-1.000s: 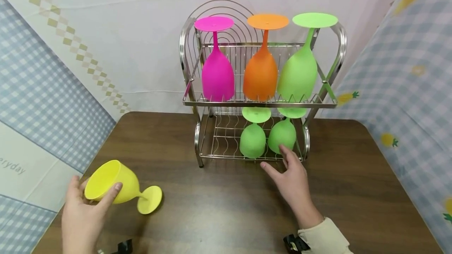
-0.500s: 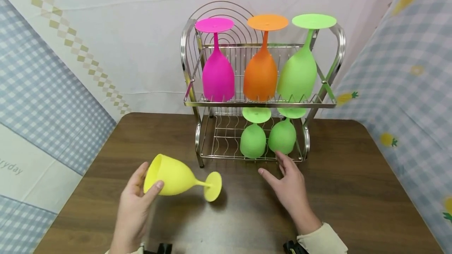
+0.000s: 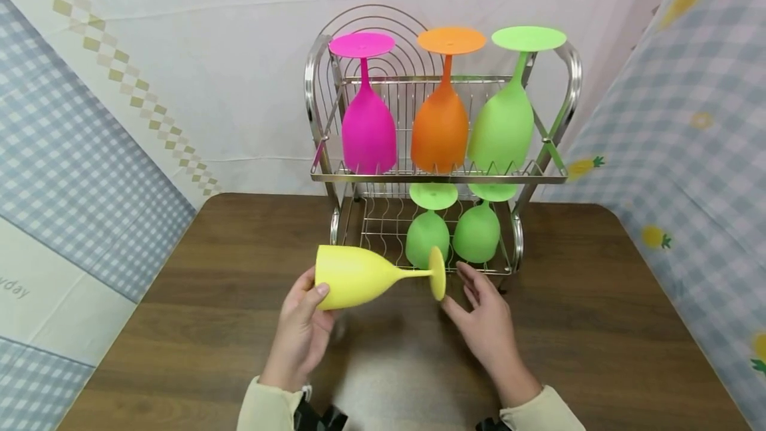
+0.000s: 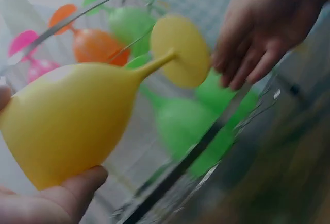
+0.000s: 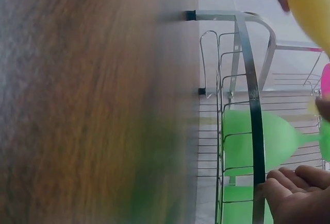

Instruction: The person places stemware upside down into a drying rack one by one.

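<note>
A yellow plastic goblet (image 3: 356,278) lies sideways in the air, its stem and round foot pointing right. My left hand (image 3: 301,332) holds it by the bowl near the rim, thumb on the near side. Beside the foot is my right hand (image 3: 486,324), fingers extended and parted from the thumb. Whether it touches the foot I cannot tell. In the left wrist view, that right hand (image 4: 268,31) hangs just past the edge of the foot. Two small green goblets (image 3: 477,235) stand upside down on the rack's lower shelf, behind the right hand.
A two-tier metal dish rack (image 3: 439,179) stands at the back of the wooden table (image 3: 197,338). Its upper tier carries inverted goblets: magenta (image 3: 369,132), orange (image 3: 439,128) and light green (image 3: 503,125). A patterned cloth (image 3: 676,185) hangs at the right.
My left hand has carried the yellow goblet from the left to the middle, turning its foot toward the right hand. The right hand has shifted slightly down, away from the lower green goblets.
</note>
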The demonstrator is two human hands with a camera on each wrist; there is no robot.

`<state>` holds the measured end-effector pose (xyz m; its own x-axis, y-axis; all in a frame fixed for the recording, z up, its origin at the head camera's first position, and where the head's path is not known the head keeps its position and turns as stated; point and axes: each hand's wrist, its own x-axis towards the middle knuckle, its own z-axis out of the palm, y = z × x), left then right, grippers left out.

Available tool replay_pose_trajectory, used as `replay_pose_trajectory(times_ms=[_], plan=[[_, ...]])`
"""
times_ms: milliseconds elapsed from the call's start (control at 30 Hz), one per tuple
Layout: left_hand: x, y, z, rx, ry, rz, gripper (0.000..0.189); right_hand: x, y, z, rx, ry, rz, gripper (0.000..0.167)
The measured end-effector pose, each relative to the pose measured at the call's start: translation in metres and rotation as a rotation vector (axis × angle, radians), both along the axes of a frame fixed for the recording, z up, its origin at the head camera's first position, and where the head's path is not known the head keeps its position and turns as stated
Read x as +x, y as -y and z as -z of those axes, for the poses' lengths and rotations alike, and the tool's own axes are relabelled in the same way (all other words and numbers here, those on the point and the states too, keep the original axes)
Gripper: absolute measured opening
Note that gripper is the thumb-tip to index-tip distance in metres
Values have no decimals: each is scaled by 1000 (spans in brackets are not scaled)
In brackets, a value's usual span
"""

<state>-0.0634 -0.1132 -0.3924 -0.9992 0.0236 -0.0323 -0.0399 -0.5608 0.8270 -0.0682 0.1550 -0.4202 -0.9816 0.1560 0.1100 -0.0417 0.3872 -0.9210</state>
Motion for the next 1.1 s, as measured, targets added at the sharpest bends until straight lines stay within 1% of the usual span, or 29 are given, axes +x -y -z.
replay_pose_trajectory(times_ms=[133,233,300,400,467,533,600,667,767,833,967,1100], plan=[[-8,-18,9,169,2,85,38,1,1,0,-106,-18,-9,57],[-13,-33,12,269,0,142,35,1,3,1,-240,-23,-68,57],[-17,-44,12,314,11,178,36,1,7,1,-350,-41,-121,58],[-22,-61,12,364,32,226,42,0,14,-1,-526,-82,-185,56],[-23,-71,13,387,44,247,46,-2,19,-4,-637,-122,-213,55],[-22,-80,14,403,46,269,49,-4,22,-6,-727,-154,-219,54],[-20,-87,14,399,34,291,49,-3,24,-9,-780,-183,-214,51],[-19,-89,16,378,10,307,49,-3,26,-10,-796,-202,-208,50],[-21,-88,17,310,-35,338,48,-3,25,-11,-794,-225,-210,49],[-22,-85,19,255,-51,364,49,-3,24,-12,-794,-225,-219,49],[-24,-75,22,157,-33,416,51,-3,20,-11,-804,-202,-250,47],[-28,-69,24,113,-21,489,53,-2,13,-10,-844,-193,-275,45]])
